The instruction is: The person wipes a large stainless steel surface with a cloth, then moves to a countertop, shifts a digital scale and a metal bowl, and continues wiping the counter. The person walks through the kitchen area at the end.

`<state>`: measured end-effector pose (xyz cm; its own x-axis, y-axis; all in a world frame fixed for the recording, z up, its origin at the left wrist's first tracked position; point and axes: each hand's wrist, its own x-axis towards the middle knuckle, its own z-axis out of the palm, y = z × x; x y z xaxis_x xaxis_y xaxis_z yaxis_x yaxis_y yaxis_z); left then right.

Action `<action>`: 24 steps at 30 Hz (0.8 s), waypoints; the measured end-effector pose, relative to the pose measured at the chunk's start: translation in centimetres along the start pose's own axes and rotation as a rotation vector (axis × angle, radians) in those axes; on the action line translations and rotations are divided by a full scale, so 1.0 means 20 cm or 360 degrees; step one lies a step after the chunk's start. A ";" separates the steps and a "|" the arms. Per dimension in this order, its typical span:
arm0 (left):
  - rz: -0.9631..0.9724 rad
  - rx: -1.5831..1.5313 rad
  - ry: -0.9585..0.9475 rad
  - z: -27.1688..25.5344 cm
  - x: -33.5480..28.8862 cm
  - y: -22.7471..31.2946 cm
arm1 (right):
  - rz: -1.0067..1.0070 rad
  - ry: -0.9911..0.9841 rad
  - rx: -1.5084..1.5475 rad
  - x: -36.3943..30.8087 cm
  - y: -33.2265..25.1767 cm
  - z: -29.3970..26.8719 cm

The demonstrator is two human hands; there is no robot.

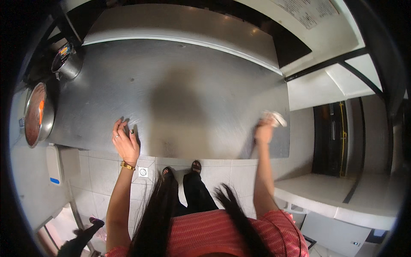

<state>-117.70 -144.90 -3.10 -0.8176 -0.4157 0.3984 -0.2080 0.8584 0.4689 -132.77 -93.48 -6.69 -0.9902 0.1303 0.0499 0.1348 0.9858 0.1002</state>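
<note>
A grey metal worktop [107,81] stretches out in front of me. My left hand [126,142] is open at its near edge on the left, with fingertips resting on the surface and nothing in the fingers. A ring and a gold-coloured wristband show on that arm. Toward the worktop's right end, my right hand [264,132] is closed around a whitish cloth [278,118], pressed to the metal. Motion blurs this hand, and most of the cloth is hidden beneath it.
At the left end are a large metal bowl [48,118] with an orange item in it and a metal pot [72,67]. A raised ledge [184,23] runs along the back. A white counter [325,195] is at right. Another person's leg [81,240] shows at lower left.
</note>
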 end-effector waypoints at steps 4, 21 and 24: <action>0.0010 -0.0018 0.0055 0.01 0.01 0.00 | -0.1187 0.0451 0.0755 -0.17 -1.37 -0.10; 0.0018 0.0069 0.0065 0.05 -0.02 -0.09 | -0.0533 0.0166 0.0500 1.27 -0.40 -0.05; 0.0023 0.0131 0.0034 0.02 -0.04 -0.09 | -0.0245 0.0174 0.0472 1.21 0.04 0.04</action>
<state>-116.93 -145.87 -4.61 -0.8093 -0.4085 0.4220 -0.2401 0.8859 0.3969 -156.61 -89.48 -6.16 -0.9862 -0.0186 0.1642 -0.0481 0.9829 -0.1775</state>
